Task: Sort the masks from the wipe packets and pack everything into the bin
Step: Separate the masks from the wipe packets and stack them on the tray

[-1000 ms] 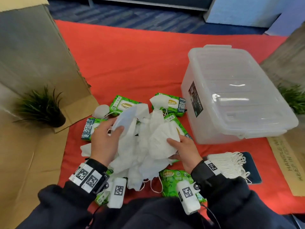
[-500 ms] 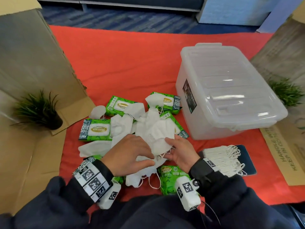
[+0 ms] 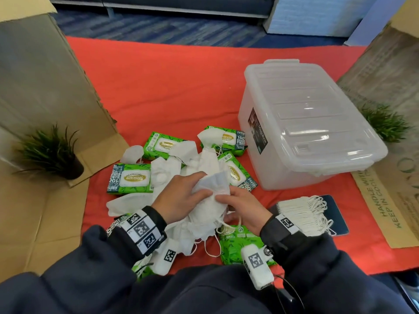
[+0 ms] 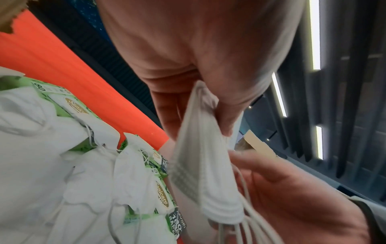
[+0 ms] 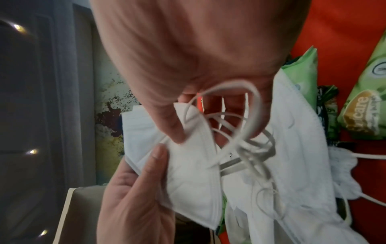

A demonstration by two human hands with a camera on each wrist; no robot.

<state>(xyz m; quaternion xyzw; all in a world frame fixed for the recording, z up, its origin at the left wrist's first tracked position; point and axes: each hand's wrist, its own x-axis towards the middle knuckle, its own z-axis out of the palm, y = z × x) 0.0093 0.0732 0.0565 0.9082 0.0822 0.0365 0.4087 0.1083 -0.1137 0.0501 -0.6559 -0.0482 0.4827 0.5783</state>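
Observation:
A loose pile of white folded masks lies on the red cloth among several green wipe packets. My left hand and right hand meet over the pile's near side, and both pinch one small stack of masks. In the left wrist view the left thumb and fingers clamp the stack's upper edge. In the right wrist view the right thumb presses on the masks and their ear loops dangle. The clear bin stands to the right with its lid on.
A tidy stack of masks lies on a dark flat object right of my right wrist. Another wipe packet lies near my body. Small potted plants and cardboard walls flank the cloth on both sides.
My left hand left the far-left side of the pile and came right to meet my right hand. Both now hold the same mask stack, nearer my body.

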